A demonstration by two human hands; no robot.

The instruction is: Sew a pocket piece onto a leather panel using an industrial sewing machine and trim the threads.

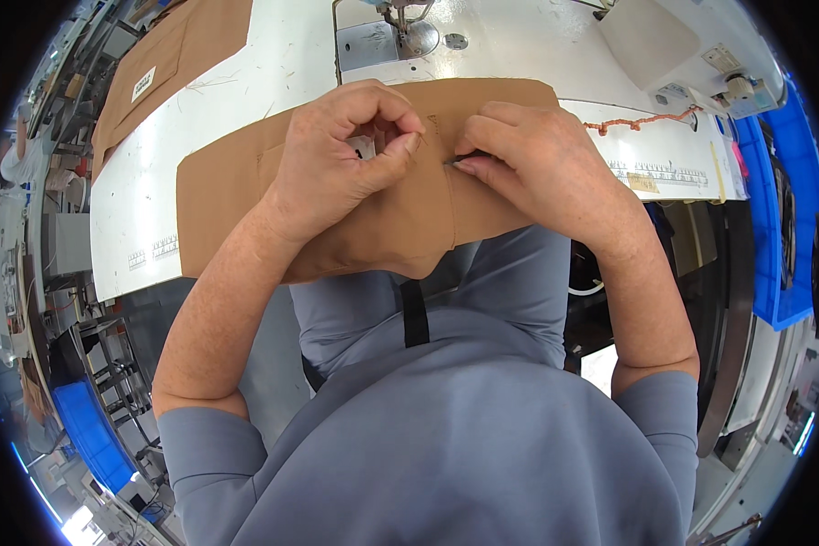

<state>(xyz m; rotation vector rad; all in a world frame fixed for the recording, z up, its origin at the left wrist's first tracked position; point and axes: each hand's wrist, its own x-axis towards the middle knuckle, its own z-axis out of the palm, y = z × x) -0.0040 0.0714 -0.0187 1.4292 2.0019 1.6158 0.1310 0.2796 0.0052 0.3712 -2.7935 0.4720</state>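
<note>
Brown flat fabric panel [364, 223] lies across the white bench [273, 73], upper centre. Left hand [332, 155] pinches, contents unclear; right hand [541, 159] fingers grasp 1 small dark item [451, 163]. Seam-tending seems underway, calling for steady cloth.

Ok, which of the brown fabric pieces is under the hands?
The central piece, beneath the left hand and right hand; the upper-left piece, which bears a white label, is touched by neither.
</note>
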